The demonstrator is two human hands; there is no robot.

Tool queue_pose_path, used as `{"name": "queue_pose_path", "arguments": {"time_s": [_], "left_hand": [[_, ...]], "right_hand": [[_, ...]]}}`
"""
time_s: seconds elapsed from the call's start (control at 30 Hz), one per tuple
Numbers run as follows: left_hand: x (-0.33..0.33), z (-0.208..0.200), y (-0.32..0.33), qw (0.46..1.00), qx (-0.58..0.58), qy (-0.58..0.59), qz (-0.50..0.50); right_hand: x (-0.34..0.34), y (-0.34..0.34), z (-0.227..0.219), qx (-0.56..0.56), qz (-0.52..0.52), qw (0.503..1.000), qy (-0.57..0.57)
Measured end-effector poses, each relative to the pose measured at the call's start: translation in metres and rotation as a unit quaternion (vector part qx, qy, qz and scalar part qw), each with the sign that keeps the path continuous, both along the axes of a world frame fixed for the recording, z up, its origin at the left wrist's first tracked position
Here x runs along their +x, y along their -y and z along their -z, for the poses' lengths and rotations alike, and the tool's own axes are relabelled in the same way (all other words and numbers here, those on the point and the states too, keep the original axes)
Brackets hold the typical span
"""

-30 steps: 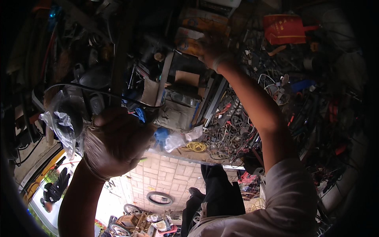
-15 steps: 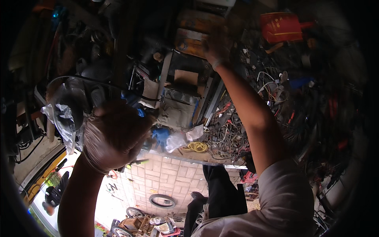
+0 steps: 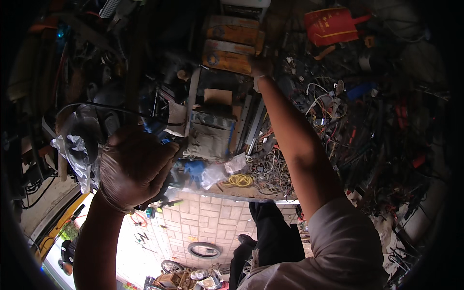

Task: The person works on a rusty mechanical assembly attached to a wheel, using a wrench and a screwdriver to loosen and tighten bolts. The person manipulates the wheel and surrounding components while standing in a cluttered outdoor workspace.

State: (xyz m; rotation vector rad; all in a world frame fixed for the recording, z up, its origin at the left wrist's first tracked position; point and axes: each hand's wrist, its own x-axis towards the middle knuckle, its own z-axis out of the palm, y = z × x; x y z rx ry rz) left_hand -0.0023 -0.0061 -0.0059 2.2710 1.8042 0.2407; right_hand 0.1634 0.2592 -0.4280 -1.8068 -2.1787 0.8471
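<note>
My left hand point(image 3: 136, 166), in a thin brownish glove, is closed in a fist at the left, in front of the bench. Whatever lies inside its fingers is hidden from view. Just beyond it, a black cable point(image 3: 113, 104) arcs across toward a pale flat piece. My right hand point(image 3: 261, 67) reaches far forward, also gloved, beside the right end of an orange-yellow box point(image 3: 227, 62). Its fingers are lost in shadow, so their grip does not show. Behind that box lies another orange-yellow box point(image 3: 232, 31).
A grey wrapped package point(image 3: 209, 137) lies mid-bench, near a blue crumpled item point(image 3: 194, 170), a clear plastic bag point(image 3: 211, 176) and a yellow cord coil point(image 3: 239, 180). Tangled wires point(image 3: 275, 166) cover the right side. A red bag point(image 3: 331, 26) lies far right. A tyre point(image 3: 204, 250) rests on the paving.
My right hand has come slightly nearer, to the box's right end, and is less blurred. My left fist stays closed and has shifted slightly left. The whole view has shifted a little.
</note>
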Motion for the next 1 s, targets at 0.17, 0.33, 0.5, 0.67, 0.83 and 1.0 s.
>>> {"name": "queue_pose_path", "arguments": {"time_s": [0.17, 0.33, 0.5, 0.67, 0.83, 1.0], "left_hand": [[0.000, 0.001, 0.000, 1.000, 0.018, 0.000, 0.008], [-0.001, 0.001, 0.006, 0.999, 0.015, -0.034, 0.030], [0.001, -0.002, 0.005, 0.993, 0.033, -0.099, 0.053], [0.072, -0.042, 0.025, 0.952, 0.281, -0.118, 0.038], [0.215, -0.072, 0.177, 0.624, 0.067, 0.737, -0.252], [0.252, -0.095, 0.376, 0.233, 0.072, 0.935, -0.258]], "right_hand": [[-0.015, 0.013, -0.040, -0.175, 0.189, 0.959, -0.121], [0.041, 0.085, -0.120, -0.302, 0.218, 0.881, -0.290], [0.168, 0.274, -0.163, -0.427, 0.142, 0.865, -0.220], [0.288, 0.446, -0.236, -0.559, 0.201, 0.780, -0.198], [0.277, 0.489, -0.353, -0.309, 0.036, 0.878, -0.363], [0.217, 0.564, -0.490, 0.012, -0.196, 0.861, -0.470]]}}
